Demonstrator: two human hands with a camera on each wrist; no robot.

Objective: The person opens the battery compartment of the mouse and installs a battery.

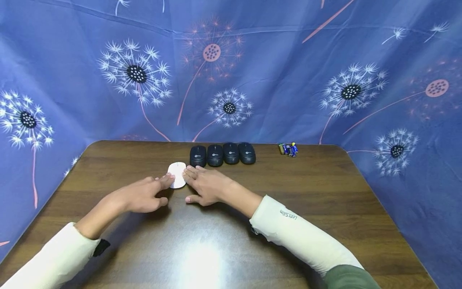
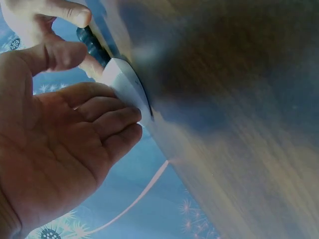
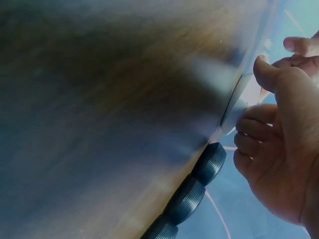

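Observation:
A white computer mouse [image 1: 177, 175] lies on the wooden table, left of a row of several black mice [image 1: 231, 153]. My left hand [image 1: 146, 194] touches its left side with extended fingertips, thumb held apart. From the other side, my right hand [image 1: 207, 186] rests its fingertips against the mouse's right edge, its thumb also away. In the left wrist view the white mouse [image 2: 127, 84] sits flat on the table beside the left fingers. The right wrist view shows the white mouse [image 3: 238, 102] partly hidden behind the right hand, with the black mice [image 3: 184, 199] near it.
Several small batteries [image 1: 288, 149] lie together by the table's back edge, right of the black mice. A blue curtain [image 1: 274, 80] with dandelion prints hangs behind and around the wooden table [image 1: 306, 188]. Glare brightens the front of the tabletop.

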